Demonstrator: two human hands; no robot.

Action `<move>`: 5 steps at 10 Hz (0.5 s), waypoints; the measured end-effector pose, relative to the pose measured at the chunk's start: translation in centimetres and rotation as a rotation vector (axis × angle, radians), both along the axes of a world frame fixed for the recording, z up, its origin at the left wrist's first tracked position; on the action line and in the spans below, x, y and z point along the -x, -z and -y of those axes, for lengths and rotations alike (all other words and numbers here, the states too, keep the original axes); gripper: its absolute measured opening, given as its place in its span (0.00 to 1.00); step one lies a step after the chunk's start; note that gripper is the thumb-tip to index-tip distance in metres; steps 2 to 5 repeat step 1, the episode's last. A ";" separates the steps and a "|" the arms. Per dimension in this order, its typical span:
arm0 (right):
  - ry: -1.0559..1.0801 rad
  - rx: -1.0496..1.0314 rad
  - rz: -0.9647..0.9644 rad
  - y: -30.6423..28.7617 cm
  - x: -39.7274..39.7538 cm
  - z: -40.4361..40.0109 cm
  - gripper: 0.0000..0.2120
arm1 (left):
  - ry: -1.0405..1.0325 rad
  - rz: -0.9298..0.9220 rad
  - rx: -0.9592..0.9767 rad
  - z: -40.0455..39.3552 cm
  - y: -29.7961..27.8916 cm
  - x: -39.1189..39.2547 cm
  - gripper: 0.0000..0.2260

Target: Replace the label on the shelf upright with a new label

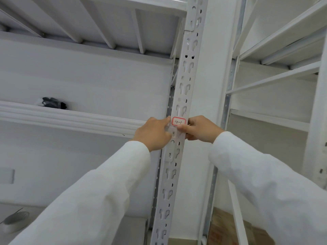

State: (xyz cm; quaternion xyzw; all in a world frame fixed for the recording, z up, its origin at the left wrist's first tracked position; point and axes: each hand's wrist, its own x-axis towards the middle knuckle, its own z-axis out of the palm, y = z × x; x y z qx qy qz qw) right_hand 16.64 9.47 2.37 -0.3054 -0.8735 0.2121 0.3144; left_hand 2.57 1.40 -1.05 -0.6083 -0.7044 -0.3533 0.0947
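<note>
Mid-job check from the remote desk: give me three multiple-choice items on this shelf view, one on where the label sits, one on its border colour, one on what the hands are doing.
1. Where is the label?
A. On the slotted shelf upright
B. On the shelf beam at left
C. On the cardboard box

2. What colour is the label's border?
A. Blue
B. Red
C. Green

3. How do the hands stand at the label?
A. Both hang idle, away from the upright
B. Only the left hand is at the upright
C. The left hand and right hand flank it, fingertips at its edges

Answers:
1 A: it lies flat on the upright's face.
2 B: a red outline frames handwritten marks.
3 C: one hand is on each side of the label.
</note>
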 end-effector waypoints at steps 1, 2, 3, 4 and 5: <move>-0.078 0.070 -0.005 0.3 -1.0 -0.2 0.10 | 0.008 0.008 -0.033 -0.1 0.0 0.3 0.24; -0.078 0.070 -0.005 0.3 -1.0 -0.2 0.10 | 0.008 0.008 -0.033 -0.1 0.0 0.3 0.24; -0.078 0.070 -0.005 0.3 -1.0 -0.2 0.10 | 0.008 0.008 -0.033 -0.1 0.0 0.3 0.24; -0.078 0.070 -0.005 0.3 -1.0 -0.2 0.10 | 0.008 0.008 -0.033 -0.1 0.0 0.3 0.24; -0.078 0.070 -0.005 0.3 -1.0 -0.2 0.10 | 0.008 0.008 -0.033 -0.1 0.0 0.3 0.24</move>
